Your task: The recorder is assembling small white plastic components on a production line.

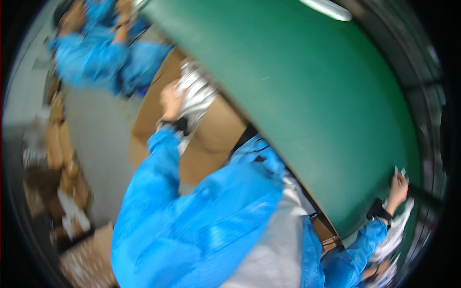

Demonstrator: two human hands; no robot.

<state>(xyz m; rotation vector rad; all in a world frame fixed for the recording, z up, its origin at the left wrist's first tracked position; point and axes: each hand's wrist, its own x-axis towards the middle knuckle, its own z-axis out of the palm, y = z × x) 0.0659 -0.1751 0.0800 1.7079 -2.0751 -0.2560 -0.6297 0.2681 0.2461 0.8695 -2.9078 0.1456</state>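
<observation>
My left hand [171, 102] is closed on the edge of a shiny silver bag [198, 91], over an open cardboard box [211, 139] beside the table. The bag reaches down into the box, and its lower part is partly hidden by my wrist. At the far right, my right hand [397, 188] is stretched out over the green table [288, 86]. Its fingers pinch a small whitish piece [399, 171], too blurred to name. Both wrists carry black bands.
A co-worker in blue [91, 57] sits at the upper left, by the table. Silvery bags [398, 235] lie at the lower right, where another person's hand [382, 270] shows. Cardboard boxes [89, 254] stand on the floor at left. A white lamp-like object [329, 8] shows at the top.
</observation>
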